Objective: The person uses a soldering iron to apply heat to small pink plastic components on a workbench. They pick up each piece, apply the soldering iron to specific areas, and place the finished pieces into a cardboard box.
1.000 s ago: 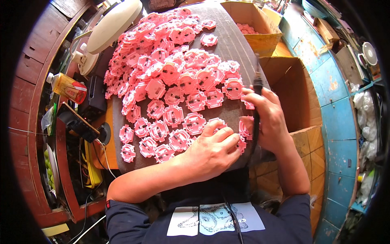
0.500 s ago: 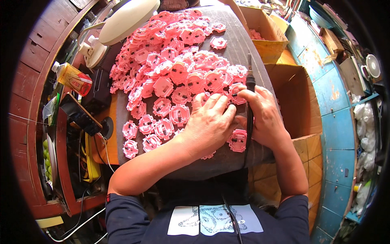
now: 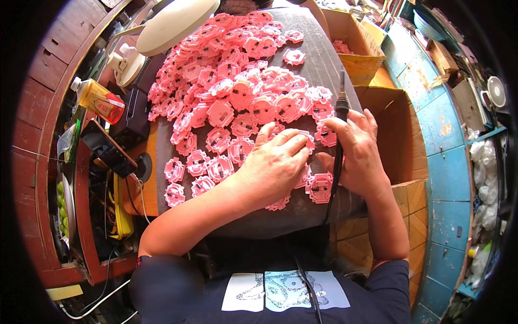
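Observation:
Pink plastic parts (image 3: 218,114) with dark pieces set in them lie heaped on the dark work surface (image 3: 253,224). My left hand (image 3: 278,167) bends over the near right side of the heap, its fingers curled on a pink part (image 3: 308,141) that is partly covered. In my right hand (image 3: 356,148) is a soldering iron (image 3: 342,108), its metal tip pointing away from me and its black cord running down past the palm. The right thumb and fingertips stand apart, beside the left fingertips. Close to both hands lies another pink part (image 3: 320,187).
At the far left, a pale round lamp head (image 3: 175,24) overhangs the heap. A bottle (image 3: 100,101) and a phone (image 3: 108,148) stand left of the surface. Cardboard boxes (image 3: 396,129) are on the right, one holding pink parts, beside blue cabinets (image 3: 448,178).
My right hand has moved slightly right with the soldering iron, and its fingers have drawn away from the left hand. The left hand has shifted a little nearer and left.

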